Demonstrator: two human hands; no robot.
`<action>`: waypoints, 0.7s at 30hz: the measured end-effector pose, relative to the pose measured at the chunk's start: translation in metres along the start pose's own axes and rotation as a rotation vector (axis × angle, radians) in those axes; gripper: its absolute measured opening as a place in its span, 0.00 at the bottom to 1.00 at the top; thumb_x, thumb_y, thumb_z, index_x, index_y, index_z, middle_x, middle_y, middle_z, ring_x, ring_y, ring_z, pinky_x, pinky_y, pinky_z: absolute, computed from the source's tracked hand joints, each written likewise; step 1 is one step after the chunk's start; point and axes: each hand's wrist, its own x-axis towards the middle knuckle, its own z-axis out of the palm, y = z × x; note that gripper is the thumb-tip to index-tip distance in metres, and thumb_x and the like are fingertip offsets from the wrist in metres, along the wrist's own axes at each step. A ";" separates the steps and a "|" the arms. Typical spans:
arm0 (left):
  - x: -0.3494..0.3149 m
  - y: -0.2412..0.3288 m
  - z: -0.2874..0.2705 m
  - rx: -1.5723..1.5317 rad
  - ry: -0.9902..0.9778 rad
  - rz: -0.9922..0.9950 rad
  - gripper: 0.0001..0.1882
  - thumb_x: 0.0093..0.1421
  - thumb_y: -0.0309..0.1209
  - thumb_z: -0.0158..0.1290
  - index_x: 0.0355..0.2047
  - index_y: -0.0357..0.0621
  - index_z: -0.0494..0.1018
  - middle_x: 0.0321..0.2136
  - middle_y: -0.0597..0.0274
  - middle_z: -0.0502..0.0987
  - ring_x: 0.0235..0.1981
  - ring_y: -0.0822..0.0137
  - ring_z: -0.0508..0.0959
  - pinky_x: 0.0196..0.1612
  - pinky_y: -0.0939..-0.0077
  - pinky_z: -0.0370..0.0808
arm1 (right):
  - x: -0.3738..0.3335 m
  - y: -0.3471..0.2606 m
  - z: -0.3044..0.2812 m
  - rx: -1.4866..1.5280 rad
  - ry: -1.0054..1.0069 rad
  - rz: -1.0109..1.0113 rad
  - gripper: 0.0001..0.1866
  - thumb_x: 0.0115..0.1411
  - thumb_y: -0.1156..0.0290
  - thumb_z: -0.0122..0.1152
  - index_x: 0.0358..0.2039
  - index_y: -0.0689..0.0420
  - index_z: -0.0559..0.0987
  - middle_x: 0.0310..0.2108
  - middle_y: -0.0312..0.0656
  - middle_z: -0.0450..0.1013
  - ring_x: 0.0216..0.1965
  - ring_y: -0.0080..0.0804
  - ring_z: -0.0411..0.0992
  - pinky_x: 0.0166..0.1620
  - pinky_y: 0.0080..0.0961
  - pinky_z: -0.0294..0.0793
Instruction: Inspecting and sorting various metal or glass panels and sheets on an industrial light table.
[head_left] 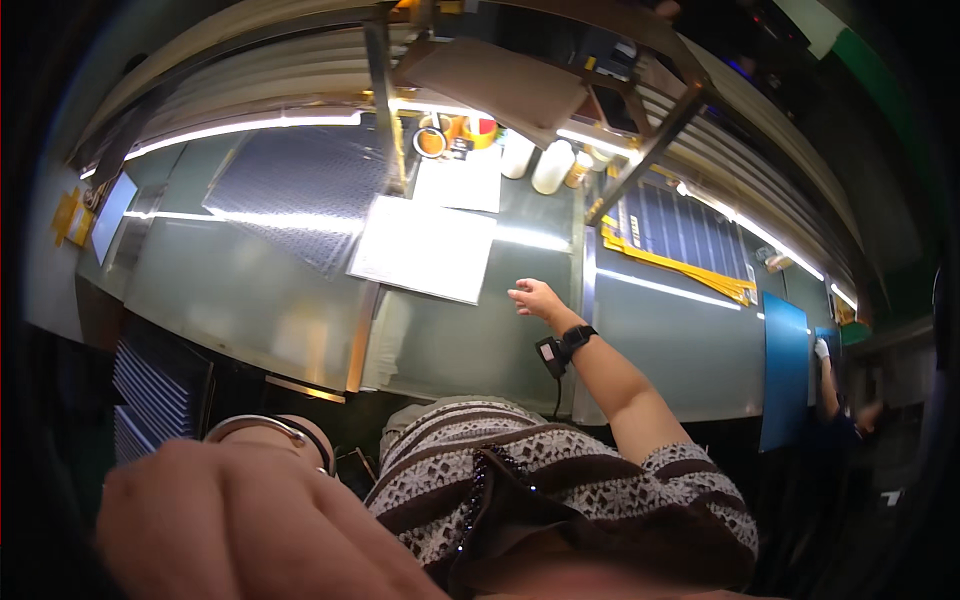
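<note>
Very large and close, my left hand [240, 520] fills the lower left, its back turned up. A bracelet circles its wrist; its fingers run out of the lower edge, so their grip is hidden. My right hand [535, 299] hovers over the glossy grey-green worktable [450, 345], loosely bent fingers apart and nothing in them. On that wrist sit a dark smartwatch [577, 338] and a small black device [549, 355] with a cable. Nearest to this hand, on its left, lies a white sheet [425, 248], not touched.
Behind the sheet stand tape rolls [430, 140] and white bottles [552, 167]. A dark textured sheet [300, 190] lies left, yellow-edged dark panels [680, 240] right. Metal posts [382, 100] rise from the table. At far right, a co-worker's gloved hand [822, 348] is beside a blue board [783, 370].
</note>
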 end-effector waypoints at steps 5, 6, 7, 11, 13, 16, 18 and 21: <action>0.015 0.029 -0.022 0.106 0.105 -0.013 0.04 0.47 0.14 0.52 0.18 0.32 0.72 0.25 0.52 0.73 0.30 0.60 0.76 0.22 0.64 0.79 | 0.054 -0.027 0.048 0.063 0.288 0.181 0.33 0.50 0.68 0.59 0.54 0.67 0.59 0.41 0.49 0.69 0.35 0.32 0.71 0.33 0.25 0.75; 0.011 0.043 -0.032 0.195 0.067 0.005 0.04 0.48 0.18 0.54 0.18 0.35 0.73 0.24 0.54 0.74 0.29 0.61 0.77 0.22 0.65 0.78 | 0.062 -0.037 0.062 0.151 0.316 0.232 0.33 0.50 0.69 0.59 0.55 0.67 0.58 0.41 0.49 0.69 0.35 0.33 0.71 0.31 0.25 0.75; 0.000 0.059 -0.048 0.275 0.017 0.020 0.04 0.48 0.21 0.56 0.18 0.37 0.74 0.22 0.55 0.75 0.28 0.63 0.77 0.22 0.65 0.77 | 0.070 -0.039 0.078 0.198 0.386 0.226 0.29 0.50 0.70 0.59 0.51 0.67 0.62 0.36 0.48 0.70 0.29 0.31 0.71 0.24 0.24 0.72; -0.028 0.048 -0.176 0.822 0.417 -0.432 0.14 0.55 0.29 0.46 0.40 0.33 0.71 0.39 0.49 0.73 0.42 0.61 0.73 0.44 0.71 0.69 | 0.121 0.012 0.046 0.024 0.567 0.242 0.27 0.45 0.72 0.64 0.44 0.62 0.62 0.24 0.40 0.67 0.18 0.25 0.64 0.18 0.24 0.65; -0.117 0.059 -0.268 0.722 1.013 -0.738 0.14 0.59 0.33 0.44 0.41 0.38 0.70 0.36 0.57 0.75 0.41 0.68 0.73 0.42 0.77 0.68 | 0.110 -0.018 0.110 0.051 0.546 0.200 0.25 0.43 0.71 0.67 0.41 0.66 0.67 0.26 0.43 0.71 0.20 0.31 0.69 0.22 0.24 0.69; -0.251 0.042 -0.364 0.573 1.145 -1.246 0.15 0.59 0.40 0.46 0.25 0.42 0.70 0.22 0.63 0.73 0.24 0.69 0.73 0.28 0.78 0.71 | 0.080 -0.062 0.119 0.244 0.194 0.268 0.18 0.47 0.72 0.64 0.38 0.65 0.73 0.34 0.46 0.73 0.30 0.34 0.74 0.31 0.27 0.75; -0.255 -0.014 -0.370 0.095 1.211 -1.452 0.31 0.54 0.52 0.49 0.44 0.33 0.62 0.37 0.49 0.70 0.35 0.55 0.74 0.39 0.68 0.74 | 0.078 -0.051 0.095 0.455 0.268 0.300 0.10 0.49 0.78 0.58 0.34 0.65 0.74 0.30 0.45 0.73 0.29 0.38 0.74 0.29 0.34 0.75; -0.273 -0.052 -0.358 -0.065 1.447 -1.340 0.48 0.49 0.57 0.51 0.57 0.34 0.45 0.51 0.45 0.61 0.44 0.47 0.70 0.46 0.62 0.72 | 0.052 -0.062 0.095 0.482 0.188 0.215 0.13 0.51 0.76 0.58 0.38 0.62 0.73 0.32 0.43 0.73 0.30 0.34 0.74 0.30 0.31 0.75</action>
